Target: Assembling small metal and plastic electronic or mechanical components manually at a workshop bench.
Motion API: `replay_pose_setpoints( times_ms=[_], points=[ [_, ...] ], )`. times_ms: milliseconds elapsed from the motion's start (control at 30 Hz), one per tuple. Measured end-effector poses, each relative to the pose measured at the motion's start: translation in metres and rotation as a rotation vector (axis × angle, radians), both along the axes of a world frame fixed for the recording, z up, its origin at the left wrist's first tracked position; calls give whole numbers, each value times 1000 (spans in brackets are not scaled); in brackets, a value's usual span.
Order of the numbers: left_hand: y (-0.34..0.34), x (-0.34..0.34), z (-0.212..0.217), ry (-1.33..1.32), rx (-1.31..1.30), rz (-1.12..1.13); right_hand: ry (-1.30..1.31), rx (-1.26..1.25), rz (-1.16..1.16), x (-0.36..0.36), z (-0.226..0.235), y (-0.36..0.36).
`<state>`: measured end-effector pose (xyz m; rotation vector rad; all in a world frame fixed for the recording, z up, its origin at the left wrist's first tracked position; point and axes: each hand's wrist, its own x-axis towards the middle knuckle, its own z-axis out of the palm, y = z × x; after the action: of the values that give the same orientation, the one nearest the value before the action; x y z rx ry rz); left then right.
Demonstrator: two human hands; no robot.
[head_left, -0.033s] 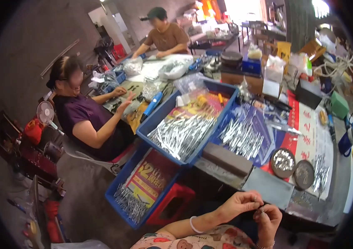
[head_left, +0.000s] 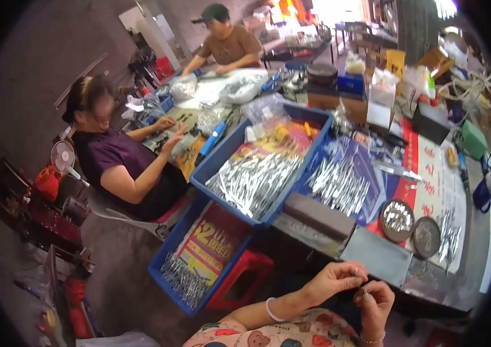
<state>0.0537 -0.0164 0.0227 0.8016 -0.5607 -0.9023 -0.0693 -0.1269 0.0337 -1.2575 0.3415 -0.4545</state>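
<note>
Our left hand and right hand nearly meet before the table, fingertips of both pinched on what looks like a tiny piece, too blurred to name. Just beyond lies a grey plate; next come two round dishes, then a blue tray with metal strips. Farther is a person in purple.

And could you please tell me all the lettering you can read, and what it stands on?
Maroon-and-yellow sheet in lower blue tray: large lettering, not copied.
Red-and-white sheet at right: red characters, not copied.
Patterned garment: lettering too small to read.
Upper blue tray, lining sheet: print too blurred.
</note>
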Motion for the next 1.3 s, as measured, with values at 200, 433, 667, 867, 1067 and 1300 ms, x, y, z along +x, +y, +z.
replay_pose_setpoints(
  times_ms=[200, 433, 667, 867, 1067, 1300],
  points=[
    [30, 3, -9, 87, 142, -63, 104, -151, 10, 4, 12, 4],
    [40, 2, -15, 81, 243, -67, 149, -155, 69, 10, 9, 7],
    [40, -1, -6, 3, 351, -93, 143, -134, 56, 5, 0, 0],
    [36, -10, -7, 42, 358, -153, 163, -148, 61, -3, 1, -10],
    [28, -14, -5, -108, 367, -165, 152, -299, 22, -13, -4, -15],
    [33, -15, -3, -517, 526, 70, 44, -454, 143, -8, -5, -27]
  ],
)
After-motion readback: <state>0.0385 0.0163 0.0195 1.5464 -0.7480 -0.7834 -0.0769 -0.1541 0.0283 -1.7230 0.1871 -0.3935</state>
